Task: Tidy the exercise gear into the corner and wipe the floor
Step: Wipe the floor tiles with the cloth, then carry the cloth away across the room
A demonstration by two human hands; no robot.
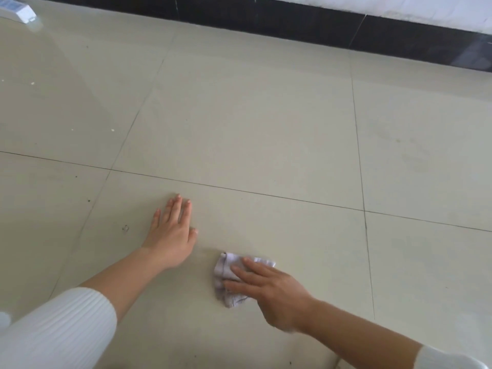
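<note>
At the far left edge a white and blue object (20, 10) is seen on the floor (253, 123); its markings are too blurred to be read. Lower left, a white ribbed sleeve (56, 331) is pushed up the forearm. The left hand (171, 235) is laid palm down on the pale tiles, fingers straight and close together, pointing away from the person, with nothing held. Just to its right, apart from it, a small crumpled pale cloth (225, 263) lies on the same tile. Its visible left edge runs roughly near to far, and one corner juts out to the right past the fingertips; the true long axis cannot be fixed, since much of the cloth is covered. No print is made out on it. The right hand (269, 291) is pressed flat on the cloth, fingers extended and pointing left, not curled round it. A black skirting band (292, 20) is noted along the wall at the top.
</note>
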